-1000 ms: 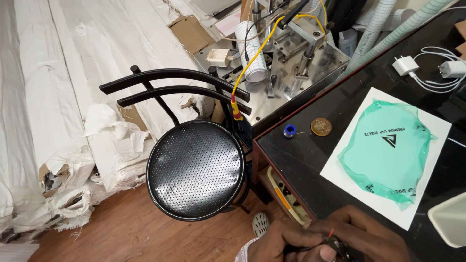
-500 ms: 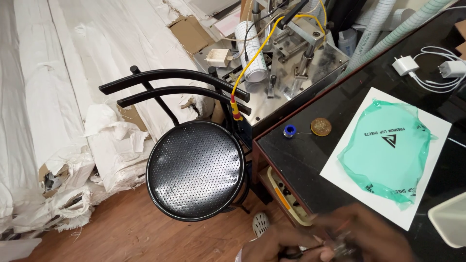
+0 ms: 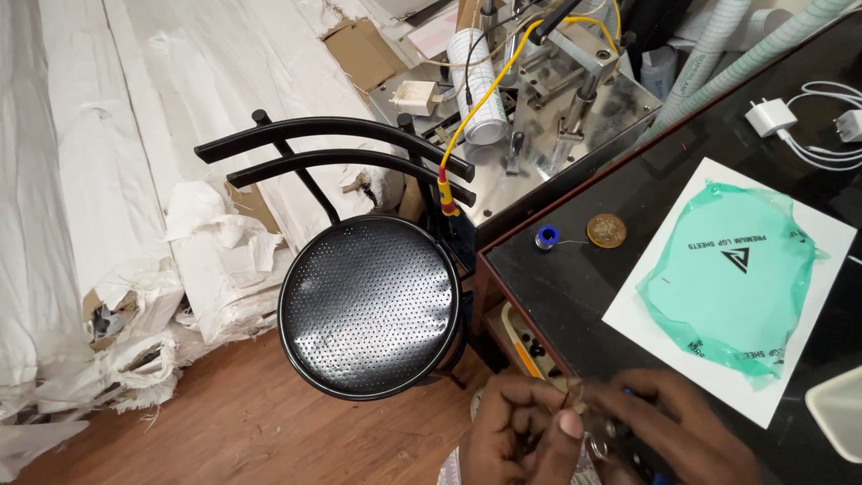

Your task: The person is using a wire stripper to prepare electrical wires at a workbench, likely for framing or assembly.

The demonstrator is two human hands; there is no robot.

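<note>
Head view: meeting at the bottom edge of the frame, left hand [image 3: 516,436] and right hand [image 3: 669,436], fingers curling in toward each other. Pinching a small metal part [image 3: 600,442] between them, with a thin wire [image 3: 567,398] rising from the left fingertips; exact grip of each hand hard to tell, part mostly hidden. Lying right between both hands, nearer the right, its long axis too hidden to judge.

Stretching up and right from the hands, a dark glossy surface [image 3: 575,287], carrying a green plastic sheet [image 3: 732,274] on white paper, a coin [image 3: 606,230], a small blue ring [image 3: 546,237] and a white charger [image 3: 770,117]. Standing left of the surface, a black round chair [image 3: 368,305] on wood floor; behind it, a metal machine [image 3: 557,117].
</note>
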